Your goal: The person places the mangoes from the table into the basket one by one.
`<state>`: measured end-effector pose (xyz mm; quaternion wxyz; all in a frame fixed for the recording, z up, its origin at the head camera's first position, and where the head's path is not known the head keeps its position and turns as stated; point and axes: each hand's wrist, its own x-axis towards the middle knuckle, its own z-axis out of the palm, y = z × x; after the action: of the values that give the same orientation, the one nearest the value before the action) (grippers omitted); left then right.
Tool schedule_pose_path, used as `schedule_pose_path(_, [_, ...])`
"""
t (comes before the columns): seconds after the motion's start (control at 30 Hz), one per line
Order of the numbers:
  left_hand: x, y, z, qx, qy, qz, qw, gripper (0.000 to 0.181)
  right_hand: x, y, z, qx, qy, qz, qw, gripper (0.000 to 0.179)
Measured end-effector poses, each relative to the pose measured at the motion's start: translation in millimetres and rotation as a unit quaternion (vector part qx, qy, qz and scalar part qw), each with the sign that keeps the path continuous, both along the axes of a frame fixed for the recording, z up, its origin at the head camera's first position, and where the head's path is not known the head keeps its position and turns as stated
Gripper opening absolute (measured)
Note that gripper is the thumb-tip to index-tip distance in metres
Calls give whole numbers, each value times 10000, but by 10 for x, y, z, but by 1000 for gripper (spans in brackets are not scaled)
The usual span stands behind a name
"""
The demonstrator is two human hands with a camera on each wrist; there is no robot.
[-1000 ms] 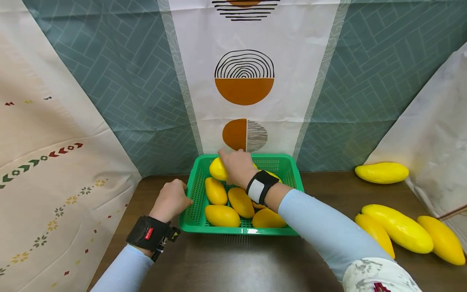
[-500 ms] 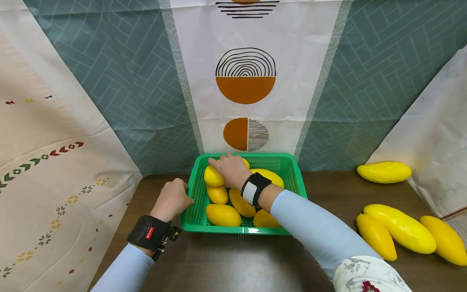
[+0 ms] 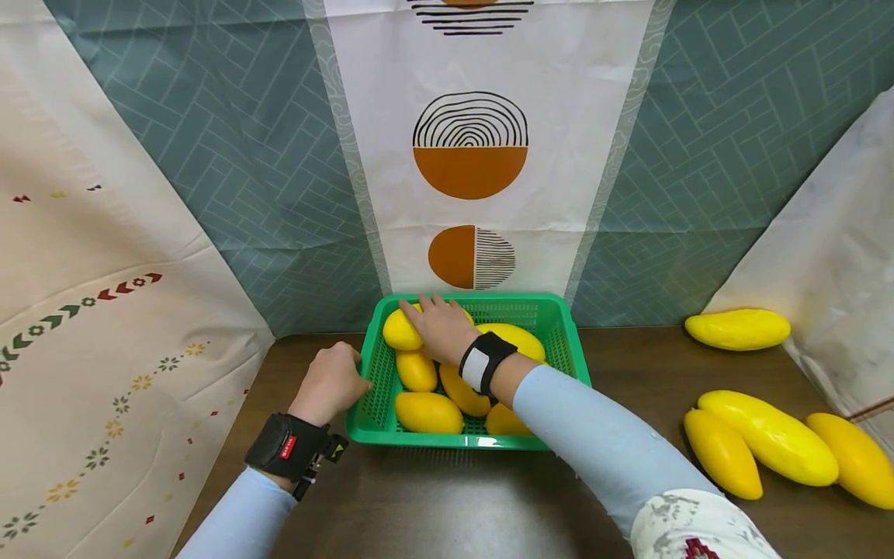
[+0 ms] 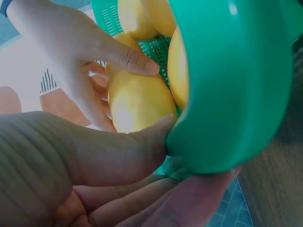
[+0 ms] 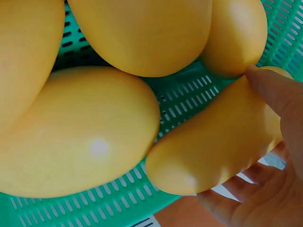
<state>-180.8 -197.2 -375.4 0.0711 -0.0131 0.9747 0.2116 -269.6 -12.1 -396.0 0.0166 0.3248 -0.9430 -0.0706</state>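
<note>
My right hand [image 3: 447, 330] holds a yellow mango [image 3: 401, 331] at the back left of a green slotted plastic basket [image 3: 433, 441]. In the right wrist view, the thumb lies along one side of this long mango [image 5: 218, 137] and the fingertips curl round the other. My left hand [image 3: 328, 384] pinches the basket's left rim; in the left wrist view, its thumb and fingers grip the green edge [image 4: 227, 94]. Several other mangoes [image 3: 428, 412] lie inside, and a larger, brighter yellow fruit [image 3: 515, 338] is towards the back right. My right hand and wrist partly cover the contents.
On the brown table [image 3: 447, 505] to the right lie two long bright yellow fruits, one at the back [image 3: 737, 329] and one nearer [image 3: 768, 439], with a mango [image 3: 722, 453] and another mango [image 3: 854, 458] beside it. Patterned cloth [image 3: 279, 155] hangs right behind the basket.
My right hand has moved left and down with the mango, bringing it into the back left of the basket, and its fingers have spread a little. My left hand stays at the rim.
</note>
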Motion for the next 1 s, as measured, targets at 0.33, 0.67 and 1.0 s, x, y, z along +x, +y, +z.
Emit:
schedule_pose_path(0.33, [-4, 8, -5, -44, 6, 43, 10000, 50, -15, -20, -27, -373, -99, -291, 9988, 81])
schedule_pose_path(0.67, [17, 4, 3, -40, -11, 19, 10000, 53, -22, 37, -4, -533, -376, -208, 9977, 86])
schedule_pose_path(1.0, [7, -11, -5, -2, -20, -20, 10000, 51, -31, 650, 195, -1000, -293, -380, 9938, 89])
